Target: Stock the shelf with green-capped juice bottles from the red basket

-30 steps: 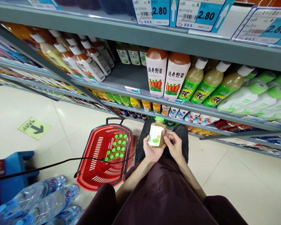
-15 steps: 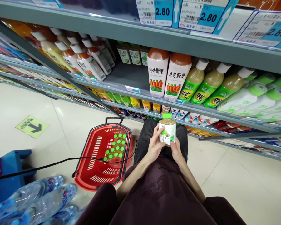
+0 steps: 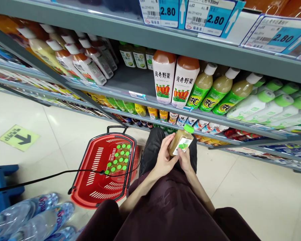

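Note:
Above my lap I hold a small juice bottle (image 3: 175, 144) with a green cap and a white label showing green fruit. It leans to the right, its label turned partly to the right. My left hand (image 3: 165, 155) wraps round its left side and base. My right hand (image 3: 185, 160) grips the lower right side, thumb on the label. On the floor to my left stands a red shopping basket (image 3: 91, 182), in which several green-capped bottles (image 3: 119, 160) are grouped along the right side.
Ahead, a grey shelf (image 3: 130, 82) bears carton-shaped carrot drinks (image 3: 164, 78), green-labelled bottles (image 3: 203, 88) and small green-capped bottles (image 3: 139, 57) at the back. A black strap (image 3: 52, 174) crosses the basket. Large water bottles (image 3: 37, 221) lie at lower left, near a blue stand (image 3: 2, 184).
The juice bottle has been turned and tilted to the right in my hands, so its label front no longer faces me squarely. My view has shifted slightly to the right.

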Available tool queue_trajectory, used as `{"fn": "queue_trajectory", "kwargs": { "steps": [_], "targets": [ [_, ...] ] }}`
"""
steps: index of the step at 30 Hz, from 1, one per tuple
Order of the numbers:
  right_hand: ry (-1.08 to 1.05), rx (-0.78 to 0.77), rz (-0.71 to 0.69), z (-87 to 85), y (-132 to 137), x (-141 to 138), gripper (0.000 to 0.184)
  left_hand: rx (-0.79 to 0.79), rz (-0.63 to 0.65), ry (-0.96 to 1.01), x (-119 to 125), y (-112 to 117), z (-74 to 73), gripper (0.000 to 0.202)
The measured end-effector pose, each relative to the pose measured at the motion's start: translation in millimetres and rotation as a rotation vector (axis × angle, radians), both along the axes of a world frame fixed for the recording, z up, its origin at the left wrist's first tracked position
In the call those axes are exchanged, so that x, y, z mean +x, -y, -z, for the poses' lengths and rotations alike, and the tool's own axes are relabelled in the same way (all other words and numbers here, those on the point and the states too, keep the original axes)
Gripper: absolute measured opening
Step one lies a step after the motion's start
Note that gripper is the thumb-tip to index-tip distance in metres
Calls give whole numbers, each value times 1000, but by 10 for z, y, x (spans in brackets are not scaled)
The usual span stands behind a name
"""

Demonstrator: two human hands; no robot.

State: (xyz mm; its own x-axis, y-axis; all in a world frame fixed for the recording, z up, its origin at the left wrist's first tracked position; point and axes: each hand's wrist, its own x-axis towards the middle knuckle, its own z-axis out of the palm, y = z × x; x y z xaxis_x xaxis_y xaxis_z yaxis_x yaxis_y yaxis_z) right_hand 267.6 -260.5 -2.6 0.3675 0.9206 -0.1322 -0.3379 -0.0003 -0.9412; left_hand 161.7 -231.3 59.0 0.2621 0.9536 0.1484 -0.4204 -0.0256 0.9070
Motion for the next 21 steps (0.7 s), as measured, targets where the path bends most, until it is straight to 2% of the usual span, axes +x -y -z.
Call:
{"fn": "queue_trajectory", "kwargs": {
  "steps": [7, 10, 13, 17, 21],
  "targets": [
    [8, -9, 87, 15, 38, -45, 59, 92, 68, -94, 1, 12, 37, 65],
    [54, -26, 109, -43, 44, -41, 57, 81, 75, -132, -26, -9, 41, 67],
    [123, -48, 120, -118, 57, -61, 54, 123, 140, -174, -108, -70, 27, 70],
    [247, -64, 88, -118, 89, -99, 47, 230, 235, -252, -289, -187, -56, 69],
    [433, 33, 90, 24, 97, -46, 59, 373, 262, -407, -428, -268, -208, 71]
  ]
}}
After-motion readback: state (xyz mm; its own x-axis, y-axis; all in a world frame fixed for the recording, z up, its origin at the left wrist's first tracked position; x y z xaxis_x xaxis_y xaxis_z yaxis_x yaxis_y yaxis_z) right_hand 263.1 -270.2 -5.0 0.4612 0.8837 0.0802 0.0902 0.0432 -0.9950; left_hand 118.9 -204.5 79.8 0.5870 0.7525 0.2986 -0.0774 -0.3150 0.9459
